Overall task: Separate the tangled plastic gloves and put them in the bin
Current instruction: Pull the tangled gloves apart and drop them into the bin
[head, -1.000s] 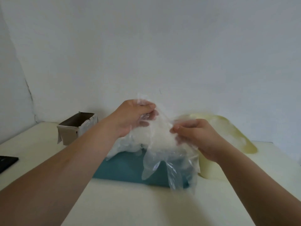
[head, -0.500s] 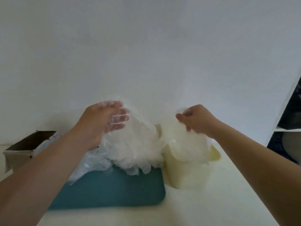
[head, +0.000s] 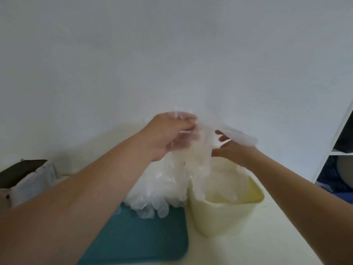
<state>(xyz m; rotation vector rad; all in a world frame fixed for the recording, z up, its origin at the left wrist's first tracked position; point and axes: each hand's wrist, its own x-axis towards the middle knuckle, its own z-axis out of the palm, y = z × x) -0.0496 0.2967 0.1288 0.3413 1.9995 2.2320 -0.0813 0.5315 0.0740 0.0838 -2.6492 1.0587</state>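
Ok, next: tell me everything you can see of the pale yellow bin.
The bin is a pale yellow, open-topped tub, plastic by its look, with rounded corners and walls narrowing slightly downward. It stands upright on the pale table, close against the right edge of the teal tray; whether they touch is unclear. Translucent loose gloves lie inside, and film hanging from the glove clump trails over its left rim. The right hand hovers above its opening, not touching it.

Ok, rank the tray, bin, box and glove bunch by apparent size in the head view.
1. tray, partly hidden by the left arm.
2. bin and glove bunch: about alike, so unranked.
3. box, smallest, but cut off at the frame edge and farther back, so unsure.
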